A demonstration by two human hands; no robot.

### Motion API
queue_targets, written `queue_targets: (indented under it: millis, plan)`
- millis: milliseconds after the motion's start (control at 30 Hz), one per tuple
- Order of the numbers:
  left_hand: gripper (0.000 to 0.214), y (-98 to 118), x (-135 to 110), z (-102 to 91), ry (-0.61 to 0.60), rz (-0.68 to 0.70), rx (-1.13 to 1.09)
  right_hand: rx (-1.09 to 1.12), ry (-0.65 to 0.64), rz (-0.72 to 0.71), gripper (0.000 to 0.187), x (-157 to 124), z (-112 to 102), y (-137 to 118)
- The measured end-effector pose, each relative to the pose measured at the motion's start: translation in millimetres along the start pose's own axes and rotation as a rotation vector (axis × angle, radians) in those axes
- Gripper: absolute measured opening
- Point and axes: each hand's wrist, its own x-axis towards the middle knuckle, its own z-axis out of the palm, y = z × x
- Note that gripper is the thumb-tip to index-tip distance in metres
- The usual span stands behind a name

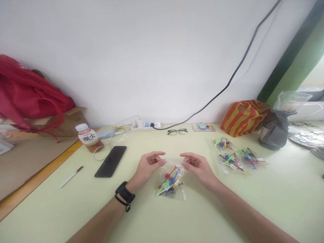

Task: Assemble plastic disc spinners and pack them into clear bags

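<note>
A clear plastic bag point(173, 184) with small coloured plastic pieces in it, red, blue, green, white and yellow, is in front of me at the middle of the table. Several of the pieces are arrow-shaped. My left hand point(149, 165) is at the bag's top left corner, its thumb pressed on the film and its index finger lifted away. At the top right corner, my right hand point(198, 167) pinches the film in the same manner, index finger raised. The fingers beneath each thumb are partly hidden. A black watch is on my left wrist.
Several similar filled bags point(231, 161) lie to the right. On the left are a phone point(110, 161), a pen point(71, 177) and a bottle point(89, 138). Glasses point(177, 131), a power strip point(145, 126), a small tray point(211, 129) and a striped bag point(241, 118) line the wall.
</note>
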Motion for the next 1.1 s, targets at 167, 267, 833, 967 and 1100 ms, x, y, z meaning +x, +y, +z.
queue_targets:
  millis: [167,267,833,967,1100]
  plan:
    - [0.031,3.5,1.0,-5.8,-0.083,-0.054,0.022,0.0,-0.009,0.02,0.04,0.5,-1.1,-0.2]
    - [0.021,2.4,1.6,-8.1,-0.1,-0.079,0.015,0.017,-0.009,0.053,0.03,0.7,-1.9,-0.8]
    - [0.033,0.6,0.8,-3.5,-0.008,-0.019,0.024,-0.057,0.007,-0.043,0.031,2.2,-3.1,2.1]
    - [0.027,-1.7,2.0,-3.9,-0.05,0.029,0.111,-0.129,0.07,-0.066,0.037,2.5,-1.1,5.9]
    - [0.02,-4.6,3.5,-5.6,-0.073,0.05,0.158,-0.176,0.071,-0.081,0.031,2.6,-1.0,5.9]
